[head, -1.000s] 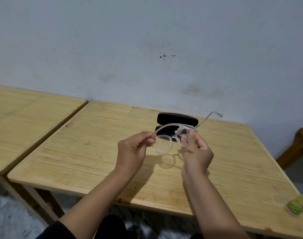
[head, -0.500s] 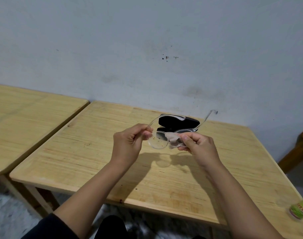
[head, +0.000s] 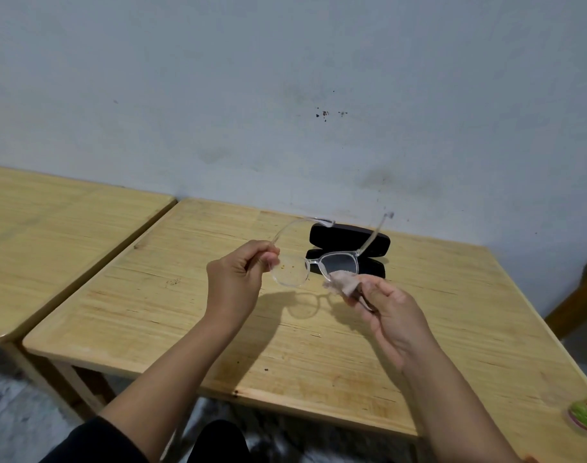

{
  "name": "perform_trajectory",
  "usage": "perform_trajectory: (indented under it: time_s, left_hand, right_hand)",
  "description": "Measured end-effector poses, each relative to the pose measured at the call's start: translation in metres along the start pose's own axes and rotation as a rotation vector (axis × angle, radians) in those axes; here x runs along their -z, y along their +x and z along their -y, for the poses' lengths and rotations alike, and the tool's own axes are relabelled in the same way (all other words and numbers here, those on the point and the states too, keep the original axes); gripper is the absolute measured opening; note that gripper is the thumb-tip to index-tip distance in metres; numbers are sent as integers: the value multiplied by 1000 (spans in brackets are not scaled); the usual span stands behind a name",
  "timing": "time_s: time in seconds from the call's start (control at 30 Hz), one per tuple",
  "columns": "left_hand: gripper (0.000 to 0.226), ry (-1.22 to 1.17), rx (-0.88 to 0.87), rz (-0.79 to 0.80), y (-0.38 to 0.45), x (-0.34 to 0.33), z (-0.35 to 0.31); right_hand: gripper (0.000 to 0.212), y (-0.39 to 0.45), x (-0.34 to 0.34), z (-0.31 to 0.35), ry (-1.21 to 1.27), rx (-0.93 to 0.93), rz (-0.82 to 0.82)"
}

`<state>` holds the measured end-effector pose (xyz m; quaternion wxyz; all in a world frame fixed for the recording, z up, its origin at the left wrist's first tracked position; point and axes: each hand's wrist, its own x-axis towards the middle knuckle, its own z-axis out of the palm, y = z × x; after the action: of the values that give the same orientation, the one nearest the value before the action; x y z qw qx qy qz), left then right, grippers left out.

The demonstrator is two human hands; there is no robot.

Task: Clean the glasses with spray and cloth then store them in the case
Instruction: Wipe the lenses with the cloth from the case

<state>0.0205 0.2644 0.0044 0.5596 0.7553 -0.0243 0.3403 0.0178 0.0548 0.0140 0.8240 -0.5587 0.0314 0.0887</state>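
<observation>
Lowered from the lens, right hand [head: 390, 312] pinches the cloth [head: 343, 281]; left fingers [head: 263, 259] grip the clear-framed glasses [head: 313, 264]. Wiping continues, black case [head: 348, 243] open, storing pending.

case [head: 348, 242]: my glasses [head: 322, 262] cover part | green container [head: 586, 414]: cut by right edge, label unreadable

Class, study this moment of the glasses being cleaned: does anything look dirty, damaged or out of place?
Yes. The lens of the glasses nearest the left hand carries small brownish specks, so it looks not yet clean. The right hand holds the cloth at the other lens. The open black case looks orderly.
</observation>
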Motion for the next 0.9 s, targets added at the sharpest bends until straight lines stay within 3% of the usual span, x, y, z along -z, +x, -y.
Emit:
perform_trajectory:
  time_s: [0.17,0.3,0.67,0.9]
  left_hand:
    - [16,17,11,-38,-6,-8,3]
    - [15,34,4,-38,-13,-16,3]
    - [24,39,-18,-8,-24,-22,-6]
    - [17,52,-119,-29,-32,-30,-7]
  right_hand:
    - [25,-2,-21,-23,339,-146,-81]
    - [17,-4,-50,-24,435,-104,-167]
    - [18,-1,-71,-42,-41,165,-347]
    - [21,-4,-79,-49,-37,208,-398]
